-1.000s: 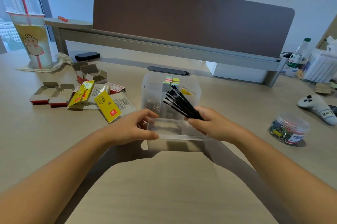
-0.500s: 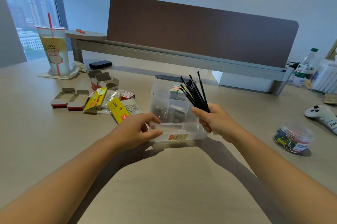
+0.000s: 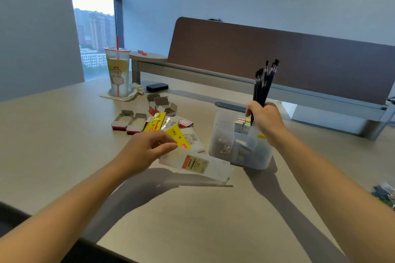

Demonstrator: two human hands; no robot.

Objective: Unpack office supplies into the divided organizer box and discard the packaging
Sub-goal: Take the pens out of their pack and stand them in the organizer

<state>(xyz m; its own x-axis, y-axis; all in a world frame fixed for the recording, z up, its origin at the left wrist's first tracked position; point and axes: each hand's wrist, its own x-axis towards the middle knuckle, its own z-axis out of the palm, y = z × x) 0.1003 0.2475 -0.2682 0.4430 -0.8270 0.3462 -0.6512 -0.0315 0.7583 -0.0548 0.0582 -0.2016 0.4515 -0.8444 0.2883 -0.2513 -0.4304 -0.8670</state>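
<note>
I noted the right hand (image 3: 266, 120) fisted around a bundle of black pen refills (image 3: 263, 83), upright over the organizer box (image 3: 239, 151) (back compartments). Left hand (image 3: 147, 151) hovered with fingers loosely curled, gripping nothing, thumb tip near the clear plastic sleeve (image 3: 196, 164) lying flat on the desk (image 3: 192, 220) beside the box.

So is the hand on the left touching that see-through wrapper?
Cannot tell. In the head view the left hand hangs right at the clear wrapper's near edge, fingers loosely curled, but blur hides whether they meet it or a gap remains.
</note>
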